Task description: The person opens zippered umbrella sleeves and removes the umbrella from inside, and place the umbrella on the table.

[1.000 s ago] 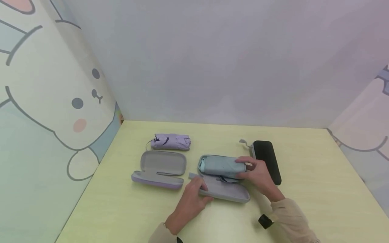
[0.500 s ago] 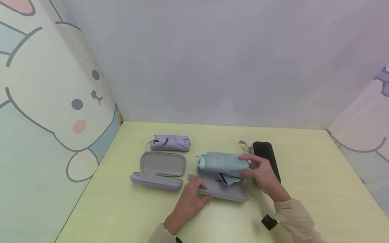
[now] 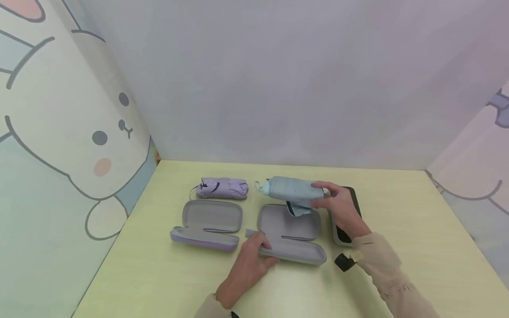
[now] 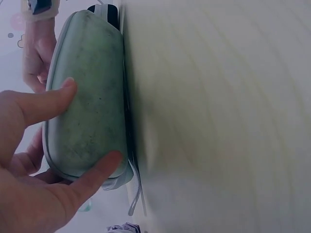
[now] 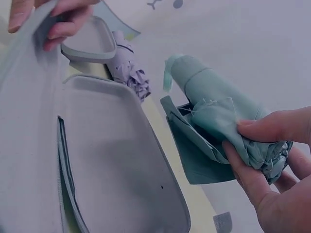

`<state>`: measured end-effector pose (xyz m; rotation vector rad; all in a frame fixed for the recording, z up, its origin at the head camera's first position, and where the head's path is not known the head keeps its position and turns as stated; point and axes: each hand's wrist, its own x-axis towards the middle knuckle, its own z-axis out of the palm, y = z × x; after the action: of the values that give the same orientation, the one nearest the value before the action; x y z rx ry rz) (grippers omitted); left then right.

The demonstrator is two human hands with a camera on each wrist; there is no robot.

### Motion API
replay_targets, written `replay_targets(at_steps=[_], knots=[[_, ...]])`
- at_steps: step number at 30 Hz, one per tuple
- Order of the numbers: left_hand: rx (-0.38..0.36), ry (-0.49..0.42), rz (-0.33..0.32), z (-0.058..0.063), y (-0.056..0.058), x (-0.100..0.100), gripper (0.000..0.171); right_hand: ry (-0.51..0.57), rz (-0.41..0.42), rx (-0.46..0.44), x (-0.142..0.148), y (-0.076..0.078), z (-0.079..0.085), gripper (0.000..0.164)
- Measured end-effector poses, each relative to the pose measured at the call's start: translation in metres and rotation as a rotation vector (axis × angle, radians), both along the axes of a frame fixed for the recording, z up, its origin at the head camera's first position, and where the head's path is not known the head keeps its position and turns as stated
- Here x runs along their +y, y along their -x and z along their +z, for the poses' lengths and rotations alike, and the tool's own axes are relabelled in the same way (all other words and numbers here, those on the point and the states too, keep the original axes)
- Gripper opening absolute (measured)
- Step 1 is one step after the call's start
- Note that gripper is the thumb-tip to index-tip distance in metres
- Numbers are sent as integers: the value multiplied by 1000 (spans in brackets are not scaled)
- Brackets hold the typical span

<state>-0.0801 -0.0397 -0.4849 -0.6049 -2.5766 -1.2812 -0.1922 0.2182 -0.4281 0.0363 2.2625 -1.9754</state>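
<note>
A folded blue-green umbrella [image 3: 292, 189] hangs above the far side of an open zip case [image 3: 292, 221] in the head view. My right hand [image 3: 338, 205] grips the umbrella by its right end, thumb and fingers around the bunched cloth [image 5: 243, 141], while a loose flap droops below. My left hand [image 3: 250, 260] holds the near half of the case at its left end. In the left wrist view the case's green outer shell [image 4: 90, 97] lies between thumb and fingers. Its grey inside [image 5: 112, 145] shows bare in the right wrist view.
A folded purple umbrella [image 3: 222, 188] lies at the back left, behind an open purple case [image 3: 212, 216] with a grey lining. On the right, partly under my right forearm, lies a black case with a grey rim [image 3: 343, 238]. A wall stands behind the table.
My right hand has lifted the blue-green umbrella out of the case and moved it up and away toward the back. The left hand has stayed on the case.
</note>
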Motion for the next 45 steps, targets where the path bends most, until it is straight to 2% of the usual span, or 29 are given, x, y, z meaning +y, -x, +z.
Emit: replay_targets(at_steps=[5, 9, 14, 22, 26, 32, 37, 45], knots=[[2, -11, -3, 0, 0, 1, 38, -26, -10, -32, -6, 15, -6, 58], [-5, -15, -15, -1, 0, 1, 38, -47, -18, -54, -7, 23, -14, 58], [20, -6, -26, -1, 1, 0, 39, -68, -26, -93, -10, 31, -20, 57], [17, -43, -45, 1, 0, -1, 36, -4, -55, -96, -20, 42, -26, 58], [11, -64, -59, 2, 0, -2, 33, -23, -59, -97, -23, 45, -31, 57], [36, -62, -63, 3, 1, -3, 30, -105, -41, -57, -24, 48, -40, 52], [45, -56, -68, 4, 0, -4, 30, -206, -30, -10, -28, 49, -40, 50], [23, -45, -71, 4, -2, -6, 29, -364, 1, -12, -34, 51, -44, 47]])
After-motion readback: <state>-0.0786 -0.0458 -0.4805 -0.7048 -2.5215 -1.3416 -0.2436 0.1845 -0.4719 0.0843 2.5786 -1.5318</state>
